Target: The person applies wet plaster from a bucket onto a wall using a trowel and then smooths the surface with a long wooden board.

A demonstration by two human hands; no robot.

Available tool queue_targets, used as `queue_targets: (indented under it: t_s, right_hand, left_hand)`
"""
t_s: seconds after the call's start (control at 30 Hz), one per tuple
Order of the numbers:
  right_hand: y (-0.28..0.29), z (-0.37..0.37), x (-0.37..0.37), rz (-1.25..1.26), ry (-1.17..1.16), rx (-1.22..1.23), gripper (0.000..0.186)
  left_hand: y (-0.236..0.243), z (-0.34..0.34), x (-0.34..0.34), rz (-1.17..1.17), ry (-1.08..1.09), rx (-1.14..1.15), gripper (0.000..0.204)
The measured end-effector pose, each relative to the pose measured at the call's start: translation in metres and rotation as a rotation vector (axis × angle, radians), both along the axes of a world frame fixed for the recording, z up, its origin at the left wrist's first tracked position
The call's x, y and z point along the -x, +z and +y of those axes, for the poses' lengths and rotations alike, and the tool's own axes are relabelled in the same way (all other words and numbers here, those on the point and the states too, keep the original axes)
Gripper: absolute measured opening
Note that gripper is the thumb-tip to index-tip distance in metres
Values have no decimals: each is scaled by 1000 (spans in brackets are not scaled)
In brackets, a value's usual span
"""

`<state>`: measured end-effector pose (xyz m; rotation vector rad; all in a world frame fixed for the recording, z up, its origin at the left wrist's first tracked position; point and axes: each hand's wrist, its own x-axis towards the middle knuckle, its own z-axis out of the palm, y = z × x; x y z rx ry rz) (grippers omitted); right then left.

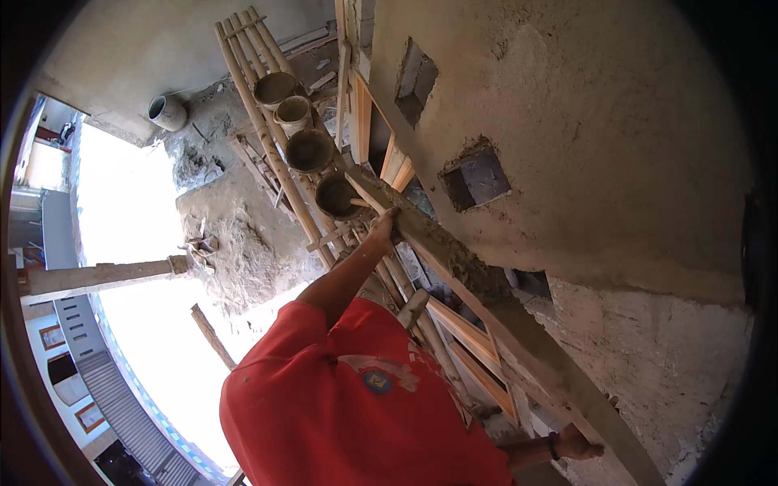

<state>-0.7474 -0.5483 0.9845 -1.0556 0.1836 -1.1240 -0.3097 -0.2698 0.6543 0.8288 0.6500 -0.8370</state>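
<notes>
A long, mortar-smeared ledge runs diagonally along the wall, with a smooth, pale board at its front edge. My left hand closes around that edge near the upper end. Beside it, a short light wooden piece pokes out over the nearest mortar bucket; I cannot tell whether the hand holds it. Farther down, my right hand, with a dark band at the wrist, is closed against the board's lower part. Its fingers are partly hidden.
Several buckets, including a dark one and a pale one, stand on a bamboo scaffold. Another bucket is on the floor. Wooden frames lie under the ledge. The plastered wall has square openings.
</notes>
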Motion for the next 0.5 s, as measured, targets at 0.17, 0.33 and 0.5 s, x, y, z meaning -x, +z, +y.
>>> queue_targets:
  t_s: [0.17, 0.33, 0.5]
  right_hand:
    - [59, 45, -141, -141, 357, 240, 79]
    - [69, 96, -269, -36, 454, 268, 65]
    - [6, 160, -387, 117, 528, 386, 59]
  left_hand:
    - [-28, 29, -21, 125, 61, 71, 34]
    - [-122, 60, -57, 273, 320, 143, 34]
    - [-191, 80, -81, 324, 541, 182, 40]
